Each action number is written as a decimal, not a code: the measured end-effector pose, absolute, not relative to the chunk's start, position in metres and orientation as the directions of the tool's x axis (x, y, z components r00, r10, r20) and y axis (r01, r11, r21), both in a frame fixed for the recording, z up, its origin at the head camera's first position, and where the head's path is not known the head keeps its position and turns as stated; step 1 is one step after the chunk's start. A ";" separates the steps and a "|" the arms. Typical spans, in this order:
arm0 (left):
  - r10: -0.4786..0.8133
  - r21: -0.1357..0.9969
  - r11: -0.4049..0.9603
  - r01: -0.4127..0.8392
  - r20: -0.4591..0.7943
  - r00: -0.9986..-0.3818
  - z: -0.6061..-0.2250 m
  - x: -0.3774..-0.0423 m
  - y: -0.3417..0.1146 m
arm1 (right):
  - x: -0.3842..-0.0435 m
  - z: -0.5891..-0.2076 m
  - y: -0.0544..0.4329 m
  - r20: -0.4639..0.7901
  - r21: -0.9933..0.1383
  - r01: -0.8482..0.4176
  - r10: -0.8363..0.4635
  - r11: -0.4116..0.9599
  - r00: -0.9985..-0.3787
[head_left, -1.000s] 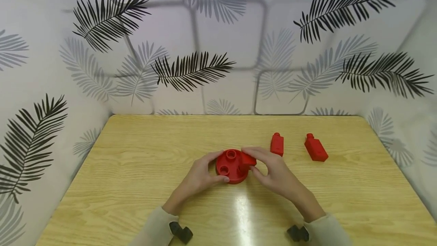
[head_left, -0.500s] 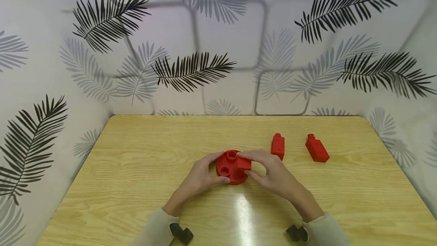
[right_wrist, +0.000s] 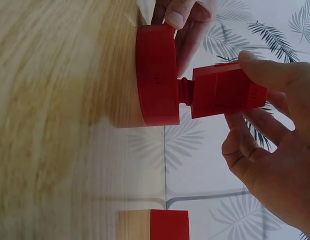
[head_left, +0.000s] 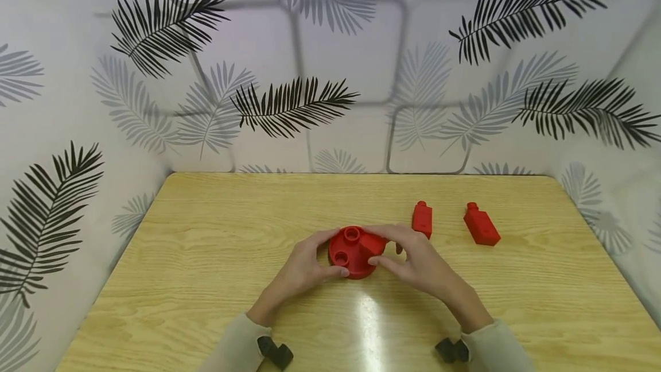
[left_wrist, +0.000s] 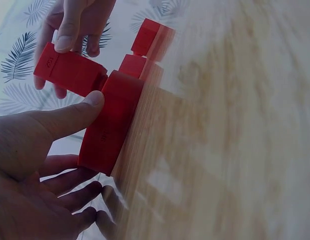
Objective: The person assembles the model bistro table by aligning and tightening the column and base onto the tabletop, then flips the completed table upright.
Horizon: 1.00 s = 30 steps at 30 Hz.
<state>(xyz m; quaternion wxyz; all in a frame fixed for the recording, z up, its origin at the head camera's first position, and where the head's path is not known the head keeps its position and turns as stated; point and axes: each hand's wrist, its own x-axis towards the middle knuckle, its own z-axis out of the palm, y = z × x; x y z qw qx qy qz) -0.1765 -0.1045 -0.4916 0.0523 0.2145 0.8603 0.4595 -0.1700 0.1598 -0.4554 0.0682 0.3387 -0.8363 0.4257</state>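
A round red base (head_left: 356, 268) with raised ring sockets lies flat on the table. Around its left side my left hand (head_left: 304, 266) curls, thumb at the near edge and fingers at the far edge. My right hand (head_left: 423, 254) pinches a red bottle-shaped block (right_wrist: 217, 92) between thumb and fingers. The block stands neck down at the right part of the base, leaning a little. In the right wrist view its grooved neck (right_wrist: 185, 91) meets the top of the base; how deep it sits is hidden. Two sockets on the left of the base show open.
Two more red bottle-shaped blocks lie on the wooden table (head_left: 232, 217) beyond my right hand: the nearer block (head_left: 422, 220) and the farther block (head_left: 481, 225). A leaf-patterned covering (head_left: 330, 62) rises behind the table and at both sides.
The block in my right hand has shifted slightly, standing straighter half a second ago and now turned and leaning rightward. My left hand stays in place on the base.
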 end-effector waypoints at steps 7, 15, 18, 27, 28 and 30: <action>0.419 0.807 0.495 0.322 0.103 -0.902 -0.491 -0.177 -0.105 | -0.173 -0.459 0.155 0.408 -0.707 -0.596 -0.470 0.381 -0.783; 0.415 0.806 0.504 0.310 0.089 -0.906 -0.491 -0.176 -0.104 | -0.175 -0.463 0.153 0.401 -0.675 -0.562 -0.401 0.478 -0.823; 0.415 0.809 0.499 0.312 0.093 -0.905 -0.493 -0.177 -0.104 | -0.176 -0.463 0.151 0.384 -0.681 -0.542 -0.389 0.493 -0.837; 0.414 0.816 0.481 0.321 0.112 -0.903 -0.493 -0.176 -0.103 | -0.177 -0.460 0.151 0.278 -0.803 -0.421 -0.360 0.422 -0.891; 0.414 0.815 0.480 0.324 0.115 -0.903 -0.493 -0.176 -0.104 | -0.177 -0.459 0.151 0.271 -0.819 -0.410 -0.359 0.402 -0.893; 0.414 0.813 0.481 0.329 0.120 -0.902 -0.492 -0.177 -0.104 | -0.177 -0.460 0.152 0.266 -0.841 -0.398 -0.360 0.367 -0.894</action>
